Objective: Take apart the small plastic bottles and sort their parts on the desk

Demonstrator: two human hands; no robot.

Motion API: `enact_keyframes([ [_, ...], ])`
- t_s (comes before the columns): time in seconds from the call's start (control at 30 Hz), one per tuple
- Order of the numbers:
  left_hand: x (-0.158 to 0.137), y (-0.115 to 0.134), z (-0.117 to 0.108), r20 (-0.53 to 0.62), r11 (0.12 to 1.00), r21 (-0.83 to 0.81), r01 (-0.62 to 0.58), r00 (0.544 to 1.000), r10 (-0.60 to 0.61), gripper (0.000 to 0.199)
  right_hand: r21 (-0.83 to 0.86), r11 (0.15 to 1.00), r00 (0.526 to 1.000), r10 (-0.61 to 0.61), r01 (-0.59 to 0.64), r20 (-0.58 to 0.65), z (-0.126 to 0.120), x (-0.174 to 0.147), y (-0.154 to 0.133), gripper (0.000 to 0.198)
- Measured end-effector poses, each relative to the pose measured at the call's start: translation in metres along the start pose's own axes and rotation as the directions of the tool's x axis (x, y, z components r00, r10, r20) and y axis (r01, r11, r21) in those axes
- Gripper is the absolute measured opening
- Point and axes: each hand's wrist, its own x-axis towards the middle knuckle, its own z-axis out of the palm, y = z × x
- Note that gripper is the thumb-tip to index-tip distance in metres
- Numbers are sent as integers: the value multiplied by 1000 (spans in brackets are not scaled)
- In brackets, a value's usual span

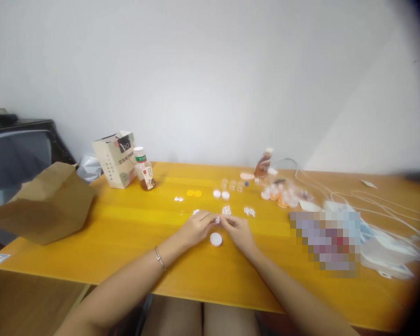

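At the middle of the table my left hand [198, 229] and my right hand [238, 231] meet, fingertips closed around what looks like a small clear jar of white pieces [217, 220]. My fingers partly hide it, and its details are blurred. Just below them lies a round white lid [216, 239], touched by neither hand. Beyond the hands are small heaps of white pieces: a middle heap [226, 210], a right heap [249, 212], and a left heap [196, 212] partly behind my left hand. A bracelet circles my left wrist.
Small clear jars [233, 185], white lids [221, 194], yellow discs [194, 193] and white discs [178, 199] stand farther back. Left are a brown paper bag [56, 200], a printed bag [115, 161] and a bottle [144, 172]. Right are another bottle [263, 164], a jar cluster [280, 195] and cables [385, 200].
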Motion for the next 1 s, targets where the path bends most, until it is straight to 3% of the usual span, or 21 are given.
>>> enact_keyframes([
  [0.13,0,2,1,-9,1000,-12,23,1000,-23,18,13,1000,1000,-10,10,-2,-1,1,3,18],
  [0.33,3,4,-1,-16,984,-150,97,995,-100,17,111,991,997,75,-70,-36,-2,5,10,23],
  [0.67,4,7,-4,-14,951,-284,127,991,-136,18,278,942,982,187,-191,41,-2,7,10,24],
  [1.0,4,9,-4,-42,964,-245,102,992,-115,17,119,992,999,40,-40,4,-2,6,8,24],
])
